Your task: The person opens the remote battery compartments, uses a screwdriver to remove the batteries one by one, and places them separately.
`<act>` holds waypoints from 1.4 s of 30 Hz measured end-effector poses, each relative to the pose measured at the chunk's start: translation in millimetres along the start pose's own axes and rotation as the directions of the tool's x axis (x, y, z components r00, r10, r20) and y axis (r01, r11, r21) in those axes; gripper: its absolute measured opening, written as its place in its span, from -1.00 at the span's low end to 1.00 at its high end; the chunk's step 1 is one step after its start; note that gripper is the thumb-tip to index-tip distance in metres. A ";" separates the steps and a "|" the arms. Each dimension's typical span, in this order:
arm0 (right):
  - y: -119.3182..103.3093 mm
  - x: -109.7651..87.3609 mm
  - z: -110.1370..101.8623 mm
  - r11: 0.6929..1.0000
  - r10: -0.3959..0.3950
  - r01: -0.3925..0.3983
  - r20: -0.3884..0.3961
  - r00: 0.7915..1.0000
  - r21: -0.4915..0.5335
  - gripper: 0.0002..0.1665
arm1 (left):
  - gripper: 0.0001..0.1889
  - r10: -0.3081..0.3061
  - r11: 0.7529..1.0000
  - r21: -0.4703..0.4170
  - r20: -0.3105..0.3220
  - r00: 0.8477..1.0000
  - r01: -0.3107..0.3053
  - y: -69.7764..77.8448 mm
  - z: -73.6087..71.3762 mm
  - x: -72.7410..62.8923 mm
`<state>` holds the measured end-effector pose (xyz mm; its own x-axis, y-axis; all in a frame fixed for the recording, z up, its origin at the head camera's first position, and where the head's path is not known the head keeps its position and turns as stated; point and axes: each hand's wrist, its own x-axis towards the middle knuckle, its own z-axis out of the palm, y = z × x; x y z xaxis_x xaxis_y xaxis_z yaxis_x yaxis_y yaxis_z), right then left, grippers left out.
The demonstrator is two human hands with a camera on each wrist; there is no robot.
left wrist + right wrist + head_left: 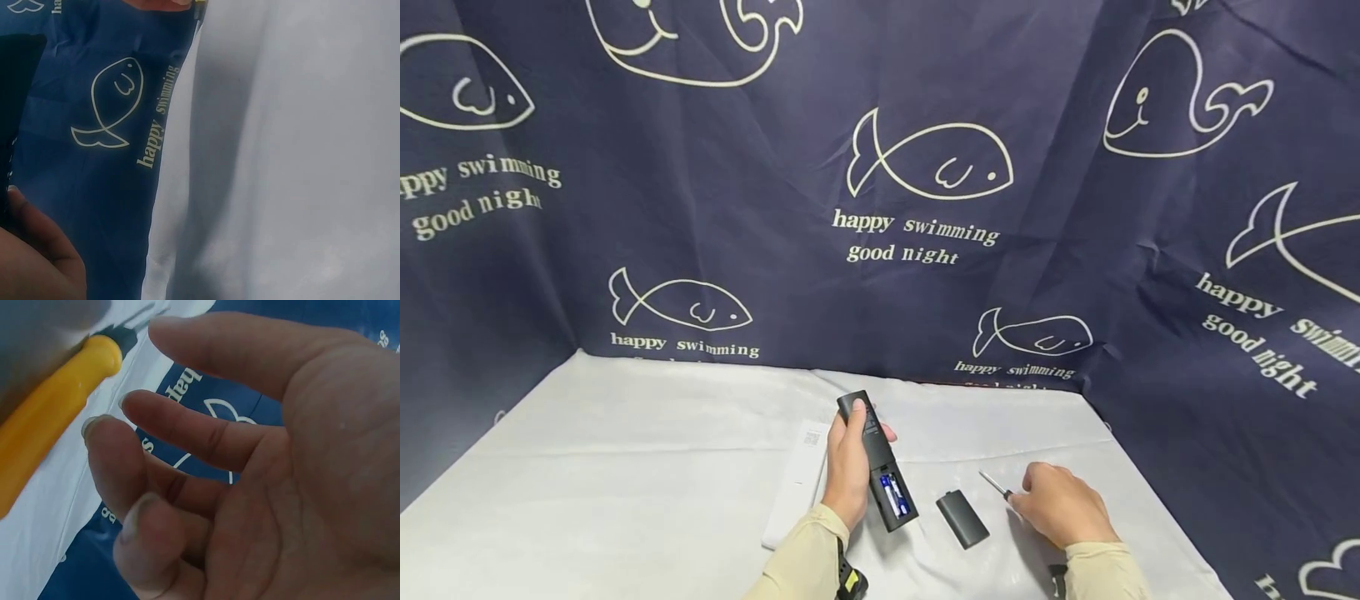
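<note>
My left hand (847, 468) grips a black remote control (881, 454), back side up, with the thumb along its upper part. Its battery bay stands uncovered at the lower end, showing blue batteries (894, 497) inside. The detached black battery cover (962, 519) lies on the table between the hands. Over a screwdriver (994, 483) at the right hovers my right hand (1067, 504). In the right wrist view the screwdriver's yellow handle (56, 415) lies beside the loosely bent fingers (181, 428), with a gap between them. In the left wrist view, only a dark edge of the remote shows.
A flat white box (792, 487) with a printed code lies left of the left hand, partly hidden by it. White cloth (647, 467) covers the table. Dark blue curtains (917, 292) with fish drawings hang behind it and at both sides.
</note>
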<state>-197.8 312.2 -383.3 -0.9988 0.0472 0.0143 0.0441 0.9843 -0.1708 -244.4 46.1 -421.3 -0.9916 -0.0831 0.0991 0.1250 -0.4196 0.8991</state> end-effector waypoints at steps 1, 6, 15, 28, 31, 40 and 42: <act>2.0 -1.0 -0.2 1.000 0.005 -0.005 0.003 1.000 0.002 -0.81 | -0.53 -0.001 1.000 -0.001 0.000 1.000 0.001 -1.1 0.6 -0.3; 6.8 -1.0 0.6 1.000 0.018 -0.018 0.033 0.999 -0.009 -0.79 | -0.54 0.004 1.000 -0.008 -0.002 1.000 -0.004 -2.2 1.8 -0.1; 11.5 -5.3 5.8 0.999 0.033 -0.030 0.109 0.993 -0.023 -0.74 | -0.55 0.005 1.000 0.001 0.004 1.000 -0.005 -2.8 1.1 -0.9; 15.0 -5.2 7.1 0.999 0.031 -0.029 0.081 0.996 -0.019 -0.86 | -0.53 0.004 1.000 -0.001 0.004 1.000 -0.004 -4.1 0.4 -0.6; 14.0 -5.9 8.7 1.000 0.030 -0.030 0.073 0.997 -0.009 -0.87 | -0.54 0.005 1.000 0.001 0.014 1.000 -0.005 -3.3 0.0 -0.9; 7.5 -2.8 11.3 1.000 0.012 -0.010 0.089 0.996 -0.015 -0.87 | -0.54 0.013 1.000 -0.001 0.007 1.000 -0.013 0.4 -0.5 -0.7; 8.4 -4.3 12.3 0.999 0.003 0.000 0.080 0.997 -0.034 -0.86 | -0.54 0.009 1.000 -0.006 0.010 1.000 -0.009 -0.4 1.1 -1.6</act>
<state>-193.4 318.2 -397.0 -0.9972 0.0360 -0.0654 0.0447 0.9896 -0.1367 -242.9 47.4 -421.3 -0.9907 -0.0777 0.1120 0.1345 -0.4241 0.8956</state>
